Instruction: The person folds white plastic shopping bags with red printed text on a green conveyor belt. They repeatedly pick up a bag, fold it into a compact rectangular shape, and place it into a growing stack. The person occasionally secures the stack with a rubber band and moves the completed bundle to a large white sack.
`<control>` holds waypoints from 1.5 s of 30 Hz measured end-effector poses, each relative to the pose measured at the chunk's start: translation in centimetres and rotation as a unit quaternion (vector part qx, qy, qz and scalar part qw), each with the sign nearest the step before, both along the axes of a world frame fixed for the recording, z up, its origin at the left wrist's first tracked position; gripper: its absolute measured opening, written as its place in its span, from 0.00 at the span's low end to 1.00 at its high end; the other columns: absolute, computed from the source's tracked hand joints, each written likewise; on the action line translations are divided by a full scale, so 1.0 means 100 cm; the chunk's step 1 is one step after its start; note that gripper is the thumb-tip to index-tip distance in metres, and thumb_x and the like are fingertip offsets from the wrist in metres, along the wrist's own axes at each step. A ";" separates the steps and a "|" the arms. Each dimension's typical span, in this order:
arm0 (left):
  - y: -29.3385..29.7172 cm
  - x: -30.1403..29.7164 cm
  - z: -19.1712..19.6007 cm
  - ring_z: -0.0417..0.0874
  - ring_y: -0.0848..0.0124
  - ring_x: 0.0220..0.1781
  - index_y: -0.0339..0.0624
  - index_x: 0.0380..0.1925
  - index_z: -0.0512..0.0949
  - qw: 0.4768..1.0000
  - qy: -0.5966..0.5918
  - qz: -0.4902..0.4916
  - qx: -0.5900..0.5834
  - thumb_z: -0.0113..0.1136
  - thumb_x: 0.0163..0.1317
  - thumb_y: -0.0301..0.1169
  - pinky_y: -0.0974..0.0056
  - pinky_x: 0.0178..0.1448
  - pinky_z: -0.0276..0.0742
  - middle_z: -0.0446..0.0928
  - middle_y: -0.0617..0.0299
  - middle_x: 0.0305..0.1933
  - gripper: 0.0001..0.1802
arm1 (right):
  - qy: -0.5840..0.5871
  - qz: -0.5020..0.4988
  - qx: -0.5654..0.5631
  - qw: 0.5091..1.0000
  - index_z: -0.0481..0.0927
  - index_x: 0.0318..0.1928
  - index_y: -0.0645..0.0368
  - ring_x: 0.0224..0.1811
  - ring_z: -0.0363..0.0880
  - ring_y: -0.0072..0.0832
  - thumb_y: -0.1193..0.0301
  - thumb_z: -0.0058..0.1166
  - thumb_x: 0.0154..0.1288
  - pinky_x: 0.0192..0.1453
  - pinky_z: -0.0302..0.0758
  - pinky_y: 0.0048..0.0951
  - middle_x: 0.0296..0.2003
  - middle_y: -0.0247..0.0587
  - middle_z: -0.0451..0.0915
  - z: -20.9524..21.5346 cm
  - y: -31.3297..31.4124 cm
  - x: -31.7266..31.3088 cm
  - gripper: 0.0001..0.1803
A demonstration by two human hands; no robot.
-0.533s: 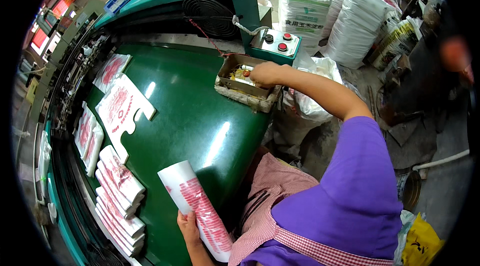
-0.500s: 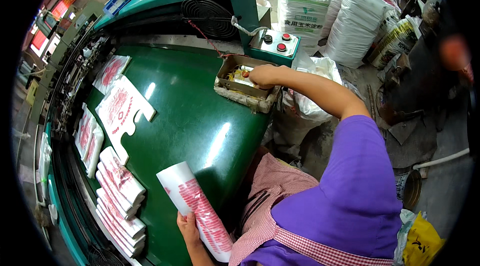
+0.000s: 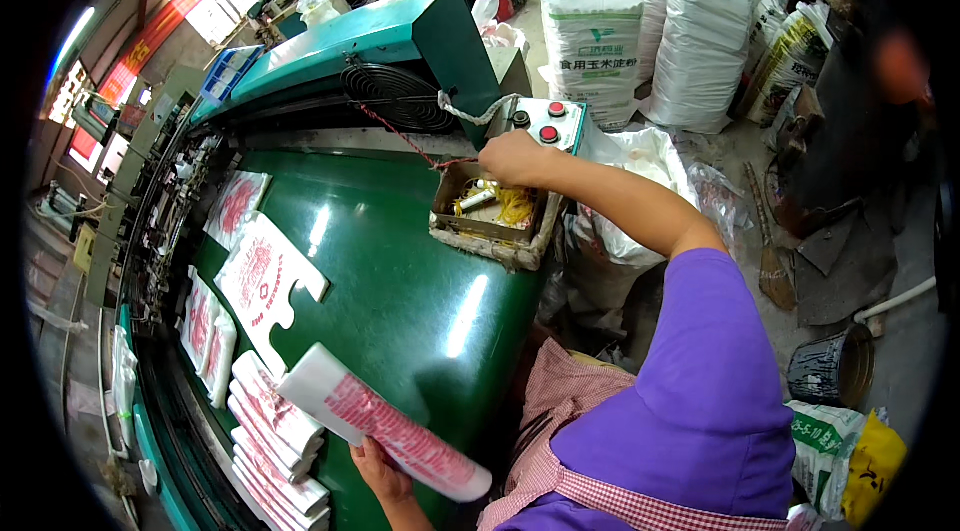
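Left hand (image 3: 378,466) at the near edge of the green machine bed (image 3: 400,281), fingers closed round the middle of a folded bundle of plastic bags (image 3: 385,421), white with red print, held tilted across the bed edge. Right hand (image 3: 512,156) reaches to the far right corner of the bed, over a shallow cardboard tray (image 3: 490,231) holding yellow rubber bands (image 3: 512,203); fingers curled down, looks pinched on something small, but can't tell what or whether it has a band. Control box with red buttons (image 3: 545,123) just behind the hand. More folded bundles stacked (image 3: 270,441) along the near left edge, flat bags (image 3: 262,281) spread on the left side of the bed. Handling call: bundle is light, soft, slippery film; layers will slide and fan out if gripped at one end. Best held mid-length with a full wrap, squeezing the stack flat. Bands are light and stretchy, easy to pinch singly. White sacks (image 3: 640,31) stand on the floor beyond.
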State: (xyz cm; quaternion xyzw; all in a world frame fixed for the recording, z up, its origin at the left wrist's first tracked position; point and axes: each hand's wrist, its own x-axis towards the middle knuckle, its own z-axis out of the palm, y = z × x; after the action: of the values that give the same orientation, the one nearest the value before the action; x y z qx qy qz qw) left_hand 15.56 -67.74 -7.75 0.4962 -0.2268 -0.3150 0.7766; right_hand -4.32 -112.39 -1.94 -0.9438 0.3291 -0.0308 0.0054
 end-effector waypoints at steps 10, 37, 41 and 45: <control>-0.053 0.006 0.007 0.79 0.65 0.50 0.40 0.57 0.66 0.998 0.016 -0.041 -0.042 0.44 0.71 0.35 0.57 0.52 0.79 0.75 0.57 0.52 0.18 | -0.197 0.160 0.219 0.942 0.81 0.35 0.58 0.33 0.81 0.43 0.63 0.54 0.54 0.36 0.76 0.41 0.30 0.49 0.81 0.003 0.046 0.084 0.12; 0.029 0.103 -0.020 0.76 0.73 0.45 0.37 0.53 0.67 0.967 -0.056 0.237 0.073 0.56 0.60 0.22 0.68 0.51 0.73 0.74 0.57 0.47 0.20 | -0.246 0.251 0.737 0.577 0.59 0.64 0.64 0.53 0.75 0.27 0.70 0.65 0.55 0.55 0.73 0.30 0.55 0.48 0.74 -0.076 0.309 0.222 0.39; 0.031 0.150 -0.020 0.67 0.60 0.66 0.42 0.58 0.69 0.844 -0.385 0.289 0.235 0.56 0.58 0.25 0.59 0.66 0.63 0.67 0.52 0.64 0.25 | -0.406 0.233 0.588 0.659 0.63 0.62 0.67 0.45 0.78 0.28 0.67 0.61 0.58 0.49 0.75 0.30 0.48 0.50 0.79 -0.094 0.324 0.336 0.34; 0.043 0.187 -0.019 0.60 0.55 0.69 0.56 0.55 0.74 0.626 -0.663 0.238 0.335 0.62 0.52 0.35 0.43 0.69 0.53 0.68 0.56 0.62 0.27 | -0.323 0.317 0.548 0.703 0.74 0.54 0.66 0.46 0.79 0.33 0.63 0.55 0.64 0.53 0.73 0.33 0.45 0.49 0.80 -0.134 0.326 0.439 0.23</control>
State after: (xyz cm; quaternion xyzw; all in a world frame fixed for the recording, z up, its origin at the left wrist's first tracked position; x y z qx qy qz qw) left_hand 34.29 -63.42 -9.64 0.8337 -0.4329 0.2403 0.2443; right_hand 39.63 -79.76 -15.35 -0.7552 -0.0524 -0.1448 0.6372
